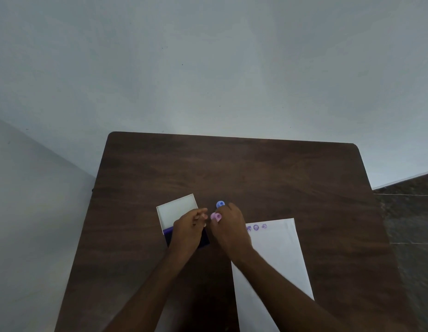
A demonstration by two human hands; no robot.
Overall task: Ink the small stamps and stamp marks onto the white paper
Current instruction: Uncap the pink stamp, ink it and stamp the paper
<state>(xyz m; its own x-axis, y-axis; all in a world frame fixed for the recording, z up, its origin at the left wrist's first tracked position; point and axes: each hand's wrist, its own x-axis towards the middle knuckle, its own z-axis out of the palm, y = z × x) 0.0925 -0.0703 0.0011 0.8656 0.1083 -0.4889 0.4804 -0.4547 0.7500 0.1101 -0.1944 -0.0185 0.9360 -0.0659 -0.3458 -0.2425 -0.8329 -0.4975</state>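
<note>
Hands meet beside the ink pad (204, 240)
Right hand (228, 230) pinches a pink stamp (216, 216) just right of it; left hand (188, 232), loosely curled and holding nothing, covers it; white paper (275, 259) lies farther right.

Single head view — wide-angle, high above dark wood table (232, 168), facing forward and down. Table fills lower half, pale wall (208, 63) upper half — forearms enter from bottom edge.

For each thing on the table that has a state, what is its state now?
ink pad: open, lid flipped back, partly hidden by the left hand
pink stamp: at the right hand's fingertips, grip unclear
blue stamp: on the table, not held
white paper: flat, purple marks along its far edge
</note>
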